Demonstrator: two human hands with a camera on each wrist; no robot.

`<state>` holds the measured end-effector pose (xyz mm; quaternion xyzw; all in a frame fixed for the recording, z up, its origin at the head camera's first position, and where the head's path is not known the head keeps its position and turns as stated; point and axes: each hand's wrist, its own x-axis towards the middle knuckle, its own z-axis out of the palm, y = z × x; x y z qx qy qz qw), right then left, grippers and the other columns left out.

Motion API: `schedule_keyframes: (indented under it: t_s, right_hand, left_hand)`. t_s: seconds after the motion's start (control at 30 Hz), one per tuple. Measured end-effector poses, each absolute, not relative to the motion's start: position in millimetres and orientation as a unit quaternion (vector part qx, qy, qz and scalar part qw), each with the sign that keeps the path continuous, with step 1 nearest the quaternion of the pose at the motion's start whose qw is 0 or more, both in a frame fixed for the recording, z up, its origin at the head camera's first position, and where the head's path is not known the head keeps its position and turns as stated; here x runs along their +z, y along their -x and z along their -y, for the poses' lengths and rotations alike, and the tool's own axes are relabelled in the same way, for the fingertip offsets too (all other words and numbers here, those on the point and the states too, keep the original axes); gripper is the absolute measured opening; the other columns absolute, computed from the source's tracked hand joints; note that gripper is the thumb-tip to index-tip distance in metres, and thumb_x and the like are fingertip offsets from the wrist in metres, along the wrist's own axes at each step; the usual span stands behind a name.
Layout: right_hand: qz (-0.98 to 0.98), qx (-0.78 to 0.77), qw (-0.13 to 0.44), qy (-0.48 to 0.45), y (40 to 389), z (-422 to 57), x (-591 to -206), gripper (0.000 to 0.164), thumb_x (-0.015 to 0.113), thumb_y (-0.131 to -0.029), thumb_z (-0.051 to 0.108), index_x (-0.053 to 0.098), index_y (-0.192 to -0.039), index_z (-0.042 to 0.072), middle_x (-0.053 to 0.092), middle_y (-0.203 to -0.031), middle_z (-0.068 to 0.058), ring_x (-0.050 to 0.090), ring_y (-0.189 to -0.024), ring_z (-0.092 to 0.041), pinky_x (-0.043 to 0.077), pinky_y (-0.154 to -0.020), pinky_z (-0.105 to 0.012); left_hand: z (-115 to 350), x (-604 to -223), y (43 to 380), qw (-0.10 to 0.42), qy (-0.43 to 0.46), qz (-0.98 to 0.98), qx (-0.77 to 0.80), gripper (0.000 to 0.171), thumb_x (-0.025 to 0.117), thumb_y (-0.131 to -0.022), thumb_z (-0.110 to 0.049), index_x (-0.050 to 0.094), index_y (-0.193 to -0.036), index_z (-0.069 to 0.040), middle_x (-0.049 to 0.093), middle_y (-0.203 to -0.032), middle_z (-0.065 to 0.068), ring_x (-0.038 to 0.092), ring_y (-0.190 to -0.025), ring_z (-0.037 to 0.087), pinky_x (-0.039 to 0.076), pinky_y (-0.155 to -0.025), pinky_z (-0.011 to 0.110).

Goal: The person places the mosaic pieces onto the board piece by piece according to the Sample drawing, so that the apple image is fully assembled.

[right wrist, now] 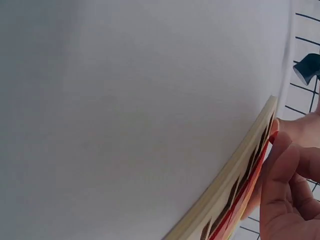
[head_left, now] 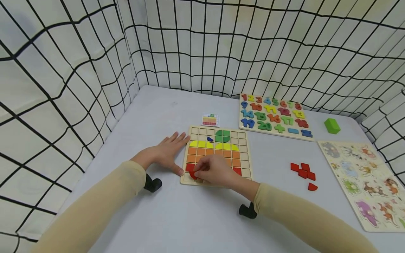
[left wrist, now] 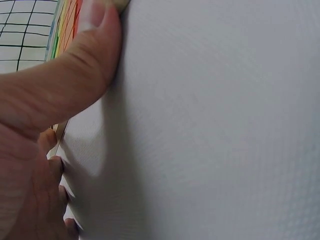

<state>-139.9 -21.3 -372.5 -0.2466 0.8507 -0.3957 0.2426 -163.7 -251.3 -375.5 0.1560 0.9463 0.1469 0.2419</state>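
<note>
A wooden grid board [head_left: 245, 154] lies on the white table, filled in rows with orange squares [head_left: 192, 150], yellow rounded pieces [head_left: 201, 143], green pieces [head_left: 223, 136] and red squares [head_left: 237, 171]. One small blue piece [head_left: 210, 139] sits near its upper part. My right hand [head_left: 218, 172] pinches a red curved-edged piece [head_left: 192, 175] over the board's lower left, covering part of the red row. To the left, my left hand [head_left: 166, 153] lies with fingers spread along the board's side, thumb [left wrist: 92, 55] at its lower left edge.
A picture card [head_left: 210, 120] lies just behind the board. Several loose red pieces [head_left: 302, 174] are to the right. Farther off are a number puzzle [head_left: 272, 114], a green block [head_left: 332, 125] and an animal puzzle [head_left: 348, 165]. Black netting rises around the table.
</note>
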Motion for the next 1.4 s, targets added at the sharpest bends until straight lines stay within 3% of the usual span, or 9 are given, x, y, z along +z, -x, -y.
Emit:
schedule_keyframes:
  t_s: [0.5,1.0,1.23,1.4]
  right_hand:
    - [-0.865,-0.372,0.238,0.239,134.3,37.6,-370.5,0.008,0.075,-0.094,0.016,0.077,-0.094,0.008,0.072,-0.076,0.002,0.063,-0.066,-0.009,0.052,-0.062,-0.019]
    - [-0.885,-0.324,0.202,0.266,131.1,39.8,-374.3,0.015,0.084,-0.086,0.018,0.071,-0.082,0.013,0.064,-0.071,0.004,0.056,-0.067,-0.01,0.046,-0.058,-0.017]
    - [-0.879,-0.348,0.226,0.233,135.3,18.0,-365.9,0.012,0.08,-0.09,0.019,0.07,-0.087,0.013,0.064,-0.077,0.002,0.057,-0.072,-0.014,0.047,-0.06,-0.02]
    - [-0.899,-0.346,0.184,0.196,151.3,-24.8,-358.8,0.01,0.079,-0.091,0.017,0.072,-0.096,0.011,0.067,-0.087,-0.001,0.059,-0.081,-0.016,0.051,-0.07,-0.024]
  left_hand:
    - [249.3,-373.6,163.9,0.242,-0.155,-0.946,0.148,0.129,0.087,-0.074,-0.053,0.006,-0.166,-0.01,-0.001,-0.173,0.017,-0.007,-0.159,0.042,0.002,-0.127,0.063]
    - [249.5,-376.0,163.4,0.242,-0.152,-0.947,0.15,0.129,0.088,-0.074,-0.052,0.007,-0.166,-0.009,0.0,-0.173,0.017,-0.007,-0.159,0.043,0.002,-0.127,0.063]
    - [247.4,-375.2,164.4,0.246,-0.149,-0.946,0.149,0.131,0.088,-0.073,-0.054,0.006,-0.166,-0.009,0.0,-0.173,0.018,-0.007,-0.159,0.043,0.003,-0.128,0.062]
    - [247.3,-373.6,163.7,0.244,-0.145,-0.947,0.149,0.131,0.088,-0.073,-0.052,0.007,-0.165,-0.009,0.0,-0.173,0.018,-0.006,-0.159,0.043,0.003,-0.128,0.063]
